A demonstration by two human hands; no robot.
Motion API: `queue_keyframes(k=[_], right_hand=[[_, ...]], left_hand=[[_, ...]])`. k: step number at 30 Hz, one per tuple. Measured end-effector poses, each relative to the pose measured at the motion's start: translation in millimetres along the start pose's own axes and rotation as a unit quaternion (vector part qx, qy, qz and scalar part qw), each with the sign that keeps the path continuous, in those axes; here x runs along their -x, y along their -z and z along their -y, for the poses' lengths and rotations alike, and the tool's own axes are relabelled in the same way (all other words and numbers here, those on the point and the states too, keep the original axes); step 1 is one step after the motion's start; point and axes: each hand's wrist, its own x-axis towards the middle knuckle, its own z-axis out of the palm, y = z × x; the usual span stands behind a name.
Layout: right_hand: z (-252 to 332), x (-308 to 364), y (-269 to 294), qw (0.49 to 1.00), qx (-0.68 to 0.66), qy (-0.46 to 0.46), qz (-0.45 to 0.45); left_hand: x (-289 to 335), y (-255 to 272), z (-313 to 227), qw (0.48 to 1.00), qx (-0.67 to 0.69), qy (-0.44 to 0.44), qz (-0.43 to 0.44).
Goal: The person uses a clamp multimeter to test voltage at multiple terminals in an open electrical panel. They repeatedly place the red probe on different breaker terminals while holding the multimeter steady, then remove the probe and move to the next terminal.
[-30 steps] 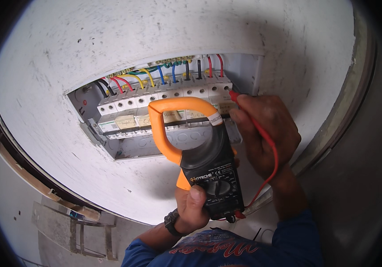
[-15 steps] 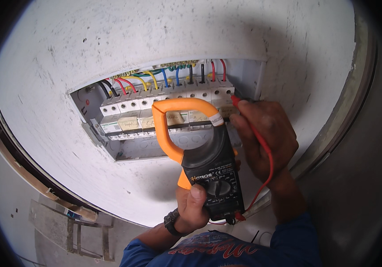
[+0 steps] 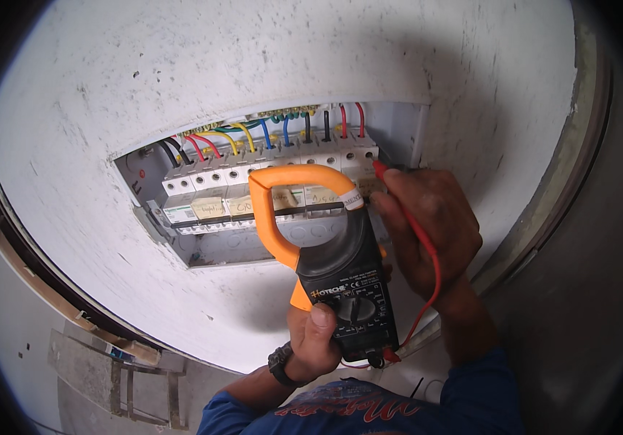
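My left hand (image 3: 316, 341) is closed around the lower body of a clamp meter (image 3: 351, 290), black with an orange jaw, its thumb beside the dial. The jaw hangs in front of a row of white circuit breakers (image 3: 210, 177) and hides part of them. Between its fingers my right hand (image 3: 438, 225) pinches a red test probe (image 3: 381, 170), whose tip is at the right end breaker's top, near a screw hole; I cannot tell if it touches. A red lead (image 3: 436, 279) runs from the probe down to the meter's bottom.
The breakers sit in a recessed panel box (image 3: 398, 130) in a stained white wall (image 3: 253, 58). Coloured wires (image 3: 268, 134) enter the breakers from above, below a brass terminal strip (image 3: 282, 114). At the lower left, a worn grey frame (image 3: 126, 388) lies beyond the wall's edge.
The panel has shifted slightly left and down in the view. My right hand and the probe have moved slightly left; both hands keep their holds.
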Motion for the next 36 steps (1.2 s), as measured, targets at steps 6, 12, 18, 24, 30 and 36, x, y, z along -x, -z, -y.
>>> queue_keyframes(k=[6,12,18,24,30,36], right_hand=[[0,1,-1,1.000,-0.008,-0.007,-0.005],[1,0,-6,0.999,0.004,0.007,-0.035],[4,1,-7,0.999,0.025,-0.008,-0.045],[7,2,-7,0.999,0.018,-0.014,-0.049],[8,4,-8,0.998,0.010,-0.029,-0.057],[10,10,-9,0.995,-0.020,-0.068,-0.074]], left_hand=[[-2,-2,0,1.000,0.003,-0.006,0.000],[-1,-1,3,1.000,-0.010,-0.015,-0.010],[0,9,9,0.995,-0.096,-0.010,-0.027],[-2,12,15,0.993,-0.110,-0.021,-0.046],[-3,14,10,0.992,-0.114,-0.039,-0.024],[8,11,1,0.995,-0.090,-0.031,0.004]])
